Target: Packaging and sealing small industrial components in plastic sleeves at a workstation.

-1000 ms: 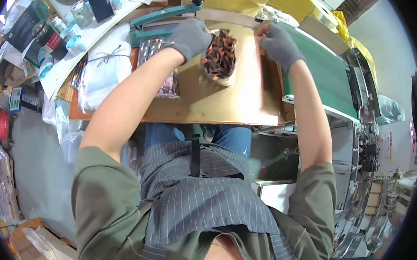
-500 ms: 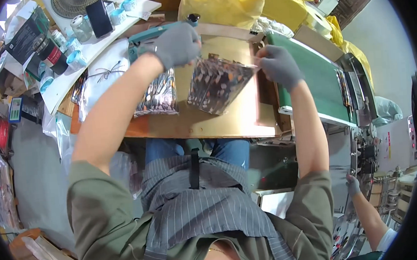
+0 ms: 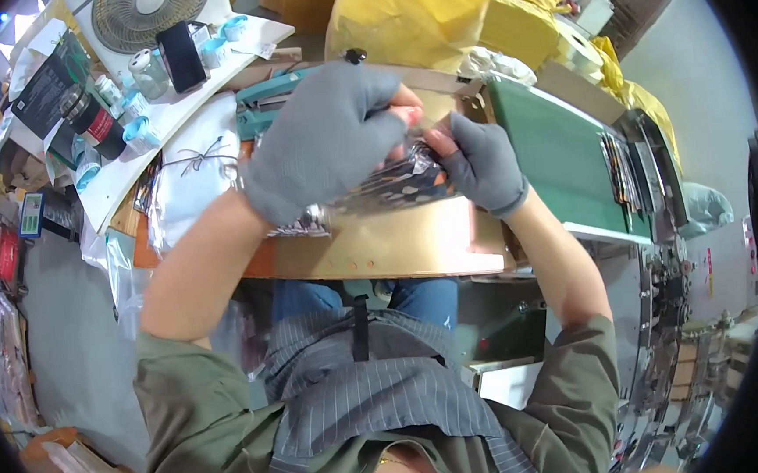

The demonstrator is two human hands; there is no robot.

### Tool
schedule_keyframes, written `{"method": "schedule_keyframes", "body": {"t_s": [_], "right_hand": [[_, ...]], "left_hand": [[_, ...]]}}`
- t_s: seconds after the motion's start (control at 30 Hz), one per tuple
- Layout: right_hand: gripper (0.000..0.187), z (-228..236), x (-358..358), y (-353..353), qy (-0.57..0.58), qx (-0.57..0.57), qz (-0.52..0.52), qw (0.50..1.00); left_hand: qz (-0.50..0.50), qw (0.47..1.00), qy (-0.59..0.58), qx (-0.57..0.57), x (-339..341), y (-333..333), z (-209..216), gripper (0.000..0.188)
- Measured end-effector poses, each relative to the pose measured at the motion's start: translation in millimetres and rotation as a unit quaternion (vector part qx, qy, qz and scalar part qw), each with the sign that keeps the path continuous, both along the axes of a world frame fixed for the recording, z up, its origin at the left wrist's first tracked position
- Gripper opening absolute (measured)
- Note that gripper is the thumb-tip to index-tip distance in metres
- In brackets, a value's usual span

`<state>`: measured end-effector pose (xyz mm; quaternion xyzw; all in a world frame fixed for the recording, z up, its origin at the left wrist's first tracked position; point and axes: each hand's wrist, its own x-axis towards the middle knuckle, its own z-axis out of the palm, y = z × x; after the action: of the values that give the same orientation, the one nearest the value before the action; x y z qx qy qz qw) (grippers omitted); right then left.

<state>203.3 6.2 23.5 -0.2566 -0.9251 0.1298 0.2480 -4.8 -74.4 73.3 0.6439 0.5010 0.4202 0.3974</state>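
Observation:
Both my hands wear grey gloves with bare fingertips. Between them is a dark, shiny plastic packet [image 3: 410, 183] with a pattern of orange and white spots, slightly blurred and partly hidden by my hands. My left hand [image 3: 328, 139], fingers curled, pinches its upper edge. Beside it, my right hand [image 3: 485, 166] is closed on the packet's right-hand corner, thumb against fingers. The packet hangs over a tan work board [image 3: 380, 252]. Under my left wrist, more shiny patterned packets [image 3: 312, 222] show in part.
A teal tool [image 3: 257, 122] lies behind my left hand. To the right is a green conveyor belt [image 3: 558, 154] with a row of packets [image 3: 625, 171] at its far end. A white shelf [image 3: 160, 116] holds jars, a phone and a flask. A yellow bag [image 3: 408, 28] stands behind.
My hands have come together, the left moving right and nearer, the right moving in and down. The packet has tipped from hanging upright. Another person's arm at lower right has left view.

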Motion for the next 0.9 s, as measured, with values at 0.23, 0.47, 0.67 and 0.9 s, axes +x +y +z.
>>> {"method": "schedule_keyframes", "body": {"t_s": [0.23,0.47,0.67,0.9], "right_hand": [[0.034,-46.3,-87.0,72.6,0.014,0.059,-0.069,0.996],[0.044,-104.3,-158.6,201.1,0.106,-0.013,-0.273,0.956],[0.033,-62.9,-207.4,191.7,0.059,0.045,-0.223,0.972],[0.013,-162.5,-191.7,224.0,-0.036,-0.008,-0.301,0.953]], "left_hand": [[0.080,0.986,-0.074,-0.127,-55.2,34.0,-136.5,0.051],[0.153,0.951,-0.219,-0.153,-93.3,83.5,-235.5,0.048],[0.248,0.908,-0.269,-0.206,-137.7,128.1,-245.7,0.042],[0.346,0.931,-0.025,-0.113,-137.6,106.4,-273.5,0.062]]}}
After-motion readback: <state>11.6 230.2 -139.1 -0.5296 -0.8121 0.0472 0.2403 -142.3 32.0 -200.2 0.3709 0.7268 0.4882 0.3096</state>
